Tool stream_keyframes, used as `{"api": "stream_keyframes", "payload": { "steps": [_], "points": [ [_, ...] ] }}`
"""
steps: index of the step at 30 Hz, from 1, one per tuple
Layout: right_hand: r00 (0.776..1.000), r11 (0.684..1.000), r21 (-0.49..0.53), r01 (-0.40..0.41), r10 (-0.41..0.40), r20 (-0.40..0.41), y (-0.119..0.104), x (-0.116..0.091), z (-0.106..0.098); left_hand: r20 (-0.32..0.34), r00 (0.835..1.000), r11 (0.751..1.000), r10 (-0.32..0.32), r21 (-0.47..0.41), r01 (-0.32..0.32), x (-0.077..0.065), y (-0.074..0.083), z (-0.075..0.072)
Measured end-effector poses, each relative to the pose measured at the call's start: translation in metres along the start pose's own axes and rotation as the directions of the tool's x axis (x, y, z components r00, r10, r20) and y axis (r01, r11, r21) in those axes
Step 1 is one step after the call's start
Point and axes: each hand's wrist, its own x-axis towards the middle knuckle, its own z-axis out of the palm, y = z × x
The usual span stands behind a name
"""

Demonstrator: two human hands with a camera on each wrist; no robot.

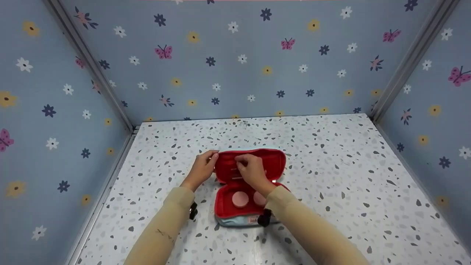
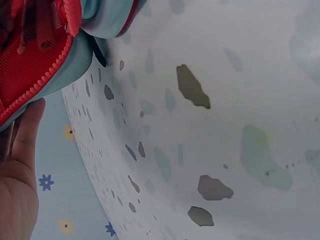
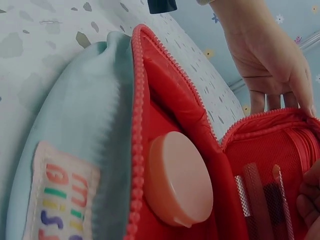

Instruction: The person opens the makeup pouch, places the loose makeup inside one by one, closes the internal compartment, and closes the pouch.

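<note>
A light blue pencil case (image 3: 75,115) with a red lining lies unfolded, its lid raised at the back. Two round pinkish containers (image 1: 240,199) sit in its lower half. Behind red mesh in the lid (image 1: 275,163) are several slender items (image 3: 257,197). My left hand (image 1: 203,165) grips the lid's left edge, fingers behind and thumb at the rim. My right hand (image 1: 252,169) reaches over the case, thumb and fingertips pinched together at the mesh pocket's zipper (image 3: 303,145). The fingers hide the zipper pull itself.
The case rests on a white speckled tabletop (image 1: 331,165). Flower-patterned blue panels (image 1: 239,73) rise at the back and both sides, with metal posts (image 1: 408,59) in the corners. Dark wrist devices (image 1: 264,218) sit at the sleeves.
</note>
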Motion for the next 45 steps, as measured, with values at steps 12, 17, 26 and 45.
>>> {"api": "stream_keyframes", "payload": {
  "steps": [12,17,26,45],
  "points": [
    [0.999,0.999,0.016,0.04,-0.041,0.022,-0.015,0.001,0.02,0.067,0.998,0.998,0.001,-0.065,0.003,-0.002,-0.003,-0.005],
    [0.998,0.998,0.012,0.06,-0.061,0.033,-0.021,0.002,0.028,0.076,0.997,0.998,0.004,-0.069,0.001,-0.001,-0.004,-0.005],
    [0.997,0.999,-0.015,0.046,-0.045,0.055,-0.029,0.003,0.034,0.081,0.997,0.997,-0.007,-0.082,0.013,-0.001,-0.004,-0.005],
    [0.991,0.99,-0.046,0.134,-0.133,0.018,-0.003,-0.004,-0.035,0.097,0.995,0.998,0.024,-0.057,-0.018,0.002,-0.006,-0.011]
  ]
}}
